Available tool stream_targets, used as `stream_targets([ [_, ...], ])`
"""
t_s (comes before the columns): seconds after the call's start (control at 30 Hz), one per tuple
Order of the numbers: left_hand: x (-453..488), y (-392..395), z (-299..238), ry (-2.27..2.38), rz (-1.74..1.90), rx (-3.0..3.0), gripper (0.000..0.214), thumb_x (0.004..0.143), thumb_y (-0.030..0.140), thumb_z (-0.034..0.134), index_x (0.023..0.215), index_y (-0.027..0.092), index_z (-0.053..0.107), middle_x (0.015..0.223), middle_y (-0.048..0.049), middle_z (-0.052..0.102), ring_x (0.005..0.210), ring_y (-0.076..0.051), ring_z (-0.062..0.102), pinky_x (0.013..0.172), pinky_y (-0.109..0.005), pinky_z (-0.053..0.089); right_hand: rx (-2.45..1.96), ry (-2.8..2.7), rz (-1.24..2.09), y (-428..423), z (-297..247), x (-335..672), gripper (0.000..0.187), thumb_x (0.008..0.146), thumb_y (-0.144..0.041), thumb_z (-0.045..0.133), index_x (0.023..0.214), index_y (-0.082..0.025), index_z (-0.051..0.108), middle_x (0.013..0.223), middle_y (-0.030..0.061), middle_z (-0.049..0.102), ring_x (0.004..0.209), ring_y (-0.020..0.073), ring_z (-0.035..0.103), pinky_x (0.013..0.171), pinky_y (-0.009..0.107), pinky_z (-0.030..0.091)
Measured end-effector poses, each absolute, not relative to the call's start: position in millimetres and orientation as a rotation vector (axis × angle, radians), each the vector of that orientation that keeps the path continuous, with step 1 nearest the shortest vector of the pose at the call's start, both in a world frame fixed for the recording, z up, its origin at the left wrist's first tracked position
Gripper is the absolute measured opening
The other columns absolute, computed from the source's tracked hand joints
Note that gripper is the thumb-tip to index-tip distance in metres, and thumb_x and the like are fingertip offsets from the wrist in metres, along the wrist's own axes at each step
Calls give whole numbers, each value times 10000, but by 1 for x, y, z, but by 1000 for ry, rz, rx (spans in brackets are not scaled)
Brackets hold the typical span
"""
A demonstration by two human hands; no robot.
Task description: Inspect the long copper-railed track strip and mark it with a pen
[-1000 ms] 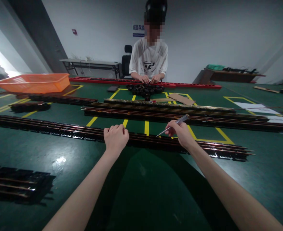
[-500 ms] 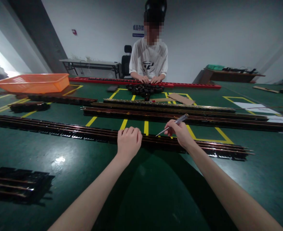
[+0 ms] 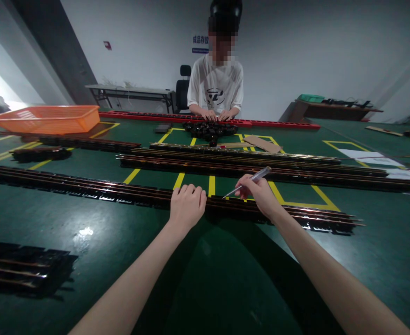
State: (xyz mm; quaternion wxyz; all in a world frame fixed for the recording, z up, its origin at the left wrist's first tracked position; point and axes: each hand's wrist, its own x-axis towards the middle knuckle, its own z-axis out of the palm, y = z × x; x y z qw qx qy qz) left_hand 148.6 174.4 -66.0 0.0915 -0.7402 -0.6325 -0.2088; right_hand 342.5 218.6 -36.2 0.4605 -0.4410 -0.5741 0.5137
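My left hand rests curled on a long dark rail with copper strips that runs across the green table. Its fingers are bent over the rail's near edge. My right hand pinches a thin silver screwdriver, its tip pointing left and down at the same rail, just right of my left hand.
More long dark rails lie farther back. An orange basket stands at far left. A person in a white shirt works across the table over a pile of small black parts. Short dark rail pieces lie at near left.
My left hand slid to the right along the rail, closer to my right hand. My right hand with the screwdriver stayed about where it was.
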Motion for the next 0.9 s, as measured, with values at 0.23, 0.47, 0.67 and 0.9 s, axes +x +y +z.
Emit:
stream_targets([
  [0.23,141,175,-64,-1947,-588,-2146,399,927,271,294,824,135,655,853,-103,673,790,-213,610,725,-349,406,-1071,-1495,1273,215,-33,337,189,707,-348,608,624,-179,592,551,0,631,449,88,529,466,208,434],
  [0.47,142,174,-66,-1946,-634,-2140,396,923,268,306,826,133,665,857,-104,678,797,-211,614,741,-354,417,-1111,-1436,1250,218,-35,344,191,677,-338,599,582,-175,572,497,-5,601,444,91,525,459,202,425],
  [0.67,143,176,-66,-1970,-662,-2158,416,928,280,290,830,131,665,867,-104,681,794,-209,611,757,-360,426,-1134,-1403,1177,223,-36,350,189,642,-318,583,520,-175,554,456,-6,562,422,93,513,443,207,421],
  [0.9,142,175,-66,-1950,-682,-2161,403,917,270,306,818,135,672,857,-108,686,783,-218,618,741,-365,427,-1210,-1309,1089,229,-38,355,171,603,-282,545,466,-180,533,387,-7,511,367,92,475,399,215,407],
])
